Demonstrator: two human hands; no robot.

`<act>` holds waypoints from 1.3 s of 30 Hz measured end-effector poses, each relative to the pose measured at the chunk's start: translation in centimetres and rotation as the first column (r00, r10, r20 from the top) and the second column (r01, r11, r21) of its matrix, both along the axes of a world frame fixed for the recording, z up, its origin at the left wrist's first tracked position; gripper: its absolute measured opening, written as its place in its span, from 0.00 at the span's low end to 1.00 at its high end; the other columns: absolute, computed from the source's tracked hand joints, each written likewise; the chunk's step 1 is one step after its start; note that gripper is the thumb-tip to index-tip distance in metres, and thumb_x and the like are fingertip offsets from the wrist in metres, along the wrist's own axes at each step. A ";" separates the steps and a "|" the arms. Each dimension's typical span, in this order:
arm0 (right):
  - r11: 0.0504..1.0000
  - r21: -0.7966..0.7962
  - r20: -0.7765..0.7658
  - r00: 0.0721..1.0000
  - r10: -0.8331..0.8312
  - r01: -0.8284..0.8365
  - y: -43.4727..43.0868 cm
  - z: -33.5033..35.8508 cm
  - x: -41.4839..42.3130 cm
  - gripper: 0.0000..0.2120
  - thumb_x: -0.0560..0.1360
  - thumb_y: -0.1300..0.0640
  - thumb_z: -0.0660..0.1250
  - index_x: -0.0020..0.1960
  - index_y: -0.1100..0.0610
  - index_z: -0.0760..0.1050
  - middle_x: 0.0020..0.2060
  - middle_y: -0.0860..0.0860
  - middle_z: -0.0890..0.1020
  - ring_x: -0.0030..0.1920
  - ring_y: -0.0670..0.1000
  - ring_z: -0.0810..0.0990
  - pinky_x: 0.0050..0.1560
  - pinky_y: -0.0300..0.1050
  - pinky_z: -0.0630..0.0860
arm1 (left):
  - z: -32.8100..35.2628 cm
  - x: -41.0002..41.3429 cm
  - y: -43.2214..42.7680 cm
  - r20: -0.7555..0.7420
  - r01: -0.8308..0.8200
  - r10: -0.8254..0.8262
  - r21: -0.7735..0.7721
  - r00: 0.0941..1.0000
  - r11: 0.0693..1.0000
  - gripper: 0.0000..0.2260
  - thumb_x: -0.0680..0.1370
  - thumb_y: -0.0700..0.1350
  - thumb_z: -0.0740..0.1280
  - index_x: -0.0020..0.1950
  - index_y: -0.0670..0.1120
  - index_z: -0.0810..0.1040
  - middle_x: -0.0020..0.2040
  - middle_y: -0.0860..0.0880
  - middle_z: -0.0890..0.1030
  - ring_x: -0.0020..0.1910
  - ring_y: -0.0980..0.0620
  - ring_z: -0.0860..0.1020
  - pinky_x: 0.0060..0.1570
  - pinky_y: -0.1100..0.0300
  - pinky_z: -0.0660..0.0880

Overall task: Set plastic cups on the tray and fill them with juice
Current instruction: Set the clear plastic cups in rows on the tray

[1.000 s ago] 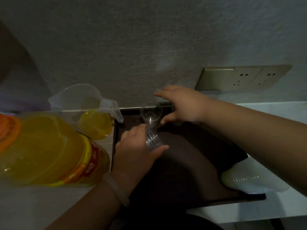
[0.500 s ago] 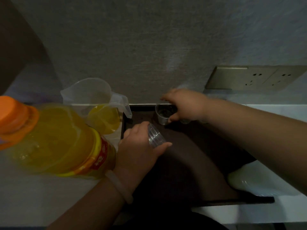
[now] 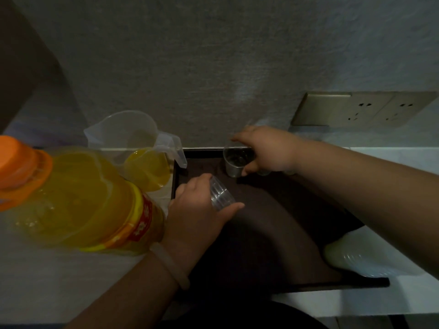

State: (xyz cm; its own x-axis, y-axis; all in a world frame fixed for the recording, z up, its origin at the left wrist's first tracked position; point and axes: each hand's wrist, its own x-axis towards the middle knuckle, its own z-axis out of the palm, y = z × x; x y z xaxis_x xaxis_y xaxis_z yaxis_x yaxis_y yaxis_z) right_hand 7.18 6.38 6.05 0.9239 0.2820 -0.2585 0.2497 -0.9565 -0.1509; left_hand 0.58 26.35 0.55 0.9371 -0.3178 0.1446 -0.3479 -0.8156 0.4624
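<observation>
Head cam, upper middle: right hand [image 3: 268, 150] pinched an upright cup [image 3: 234, 163] at the tray's [image 3: 273, 222] far edge; left hand [image 3: 198, 211] gripped a tilted cup stack [image 3: 221, 194] just below-left of it.

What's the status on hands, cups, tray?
Right hand grips upright cup at tray's far edge. Left hand holds stacked cups, tilted, over tray. Juice bottle and jug stand left of tray, not in the way.

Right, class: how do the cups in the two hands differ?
The left cup lies tilted sideways; the right cup stands upright. The left hand grips the left cup; the right cup sits on the tray, held by the right hand. Both are clear plastic.
</observation>
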 end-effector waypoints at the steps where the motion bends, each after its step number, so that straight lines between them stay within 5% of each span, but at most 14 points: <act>1: 1.000 0.001 -0.001 1.000 -0.001 0.001 -0.1 0.0 -0.1 0.43 0.65 0.46 0.77 0.73 0.59 0.63 0.67 0.57 0.71 0.67 0.57 0.69 0.65 0.45 0.66 | -0.1 0.0 0.0 0.004 0.000 0.000 0.002 1.000 1.000 0.38 0.63 0.69 0.66 0.63 0.44 0.74 0.55 0.47 0.79 0.53 0.45 0.76 0.49 0.48 0.77; 6: 0.999 0.034 0.019 1.000 -0.012 0.012 -0.1 1.1 -0.6 0.45 0.65 0.46 0.77 0.75 0.56 0.60 0.68 0.56 0.70 0.68 0.56 0.68 0.64 0.43 0.65 | 0.0 0.1 0.1 -0.020 0.002 -0.002 0.019 1.000 1.000 0.43 0.61 0.72 0.64 0.65 0.42 0.73 0.57 0.44 0.78 0.56 0.43 0.76 0.53 0.45 0.76; 10: 0.984 0.179 0.088 0.996 -0.029 0.013 1.7 3.7 -1.8 0.37 0.69 0.40 0.71 0.73 0.52 0.65 0.67 0.51 0.73 0.66 0.50 0.71 0.64 0.42 0.66 | 0.2 0.2 0.4 -0.014 0.007 -0.008 -0.013 1.000 1.000 0.44 0.60 0.73 0.63 0.65 0.41 0.73 0.57 0.45 0.79 0.56 0.44 0.76 0.55 0.49 0.73; 14: 0.939 0.325 -0.196 0.979 -0.050 0.113 3.5 5.2 -3.3 0.32 0.70 0.41 0.70 0.70 0.52 0.70 0.62 0.47 0.78 0.60 0.45 0.77 0.64 0.42 0.70 | 1.1 0.2 0.1 0.180 0.040 -0.024 -0.087 0.983 0.995 0.36 0.65 0.69 0.64 0.56 0.39 0.78 0.47 0.46 0.80 0.46 0.47 0.78 0.50 0.58 0.69; 20: 0.854 0.464 -0.351 0.934 -0.067 0.235 3.4 4.3 -3.3 0.21 0.66 0.48 0.75 0.57 0.53 0.79 0.48 0.49 0.84 0.50 0.49 0.82 0.61 0.52 0.75 | 2.1 0.0 -0.1 0.248 0.084 -0.038 -0.179 0.968 0.980 0.30 0.67 0.66 0.66 0.52 0.40 0.78 0.43 0.47 0.80 0.42 0.48 0.79 0.44 0.51 0.77; 26: 0.801 0.517 -0.273 0.945 -0.179 0.301 2.5 5.8 -3.3 0.18 0.63 0.45 0.75 0.51 0.49 0.81 0.45 0.47 0.84 0.49 0.47 0.82 0.60 0.53 0.76 | 1.9 -0.3 1.1 0.094 0.038 -0.021 -0.183 0.995 0.982 0.30 0.65 0.67 0.66 0.53 0.44 0.77 0.44 0.51 0.79 0.45 0.52 0.77 0.46 0.54 0.76; 31: 0.821 0.517 -0.068 0.968 -0.242 0.242 2.7 8.7 -2.3 0.21 0.66 0.45 0.73 0.57 0.49 0.78 0.49 0.45 0.82 0.51 0.43 0.80 0.58 0.43 0.75 | 1.3 -1.2 1.6 -0.089 -0.051 0.036 -0.168 0.995 0.984 0.34 0.60 0.68 0.71 0.57 0.46 0.77 0.49 0.51 0.80 0.51 0.51 0.76 0.53 0.55 0.74; 36: 0.942 0.329 0.150 0.982 -0.118 0.062 4.7 7.2 -0.9 0.26 0.69 0.47 0.73 0.65 0.52 0.74 0.56 0.48 0.76 0.54 0.46 0.76 0.50 0.33 0.69 | 0.6 -1.6 1.5 -0.073 -0.021 0.009 -0.168 0.997 0.986 0.37 0.60 0.71 0.66 0.54 0.43 0.78 0.47 0.49 0.80 0.47 0.49 0.78 0.51 0.50 0.76; 39: 0.963 0.268 0.183 0.982 -0.047 -0.004 5.5 4.9 -0.4 0.29 0.69 0.48 0.73 0.68 0.55 0.71 0.61 0.53 0.74 0.59 0.50 0.75 0.53 0.34 0.67 | 0.3 -1.5 1.7 -0.069 -0.018 0.007 -0.155 0.998 0.988 0.38 0.60 0.73 0.62 0.55 0.44 0.78 0.48 0.49 0.80 0.48 0.49 0.78 0.50 0.51 0.76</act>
